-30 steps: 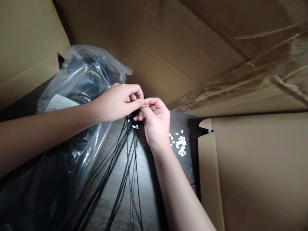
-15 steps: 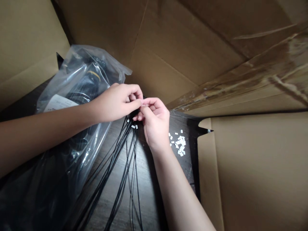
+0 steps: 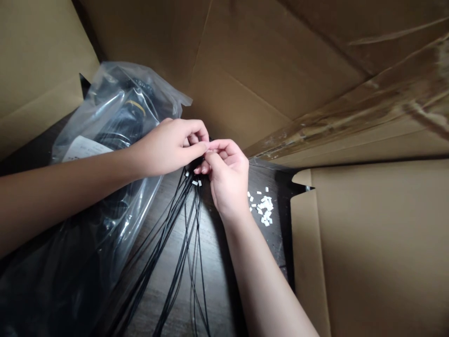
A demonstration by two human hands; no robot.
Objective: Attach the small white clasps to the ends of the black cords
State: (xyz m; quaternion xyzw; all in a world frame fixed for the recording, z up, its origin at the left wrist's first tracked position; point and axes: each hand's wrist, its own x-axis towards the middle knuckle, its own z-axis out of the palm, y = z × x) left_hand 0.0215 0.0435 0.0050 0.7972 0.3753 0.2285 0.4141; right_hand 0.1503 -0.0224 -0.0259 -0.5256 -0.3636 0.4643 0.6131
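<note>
As I read the feed from here, a clear plastic bag point(image 3: 105, 98) holding dark coiled goods and a paper label point(image 3: 86, 150) lies left of my fingers point(image 3: 194, 150). My left hand point(image 3: 168, 147) is curled closed, and its fingertips meet those of my right hand point(image 3: 226, 180), both pinching the gathered upper end of a bundle of thin black cords point(image 3: 175, 220). The cords fall below the fingers across a dark wood tabletop point(image 3: 220, 285), small white tabs point(image 3: 194, 183) sitting just under the fingertips. Right of the fingers lie loose white tabs point(image 3: 264, 208), then a brown cardboard flap point(image 3: 368, 248).
</note>
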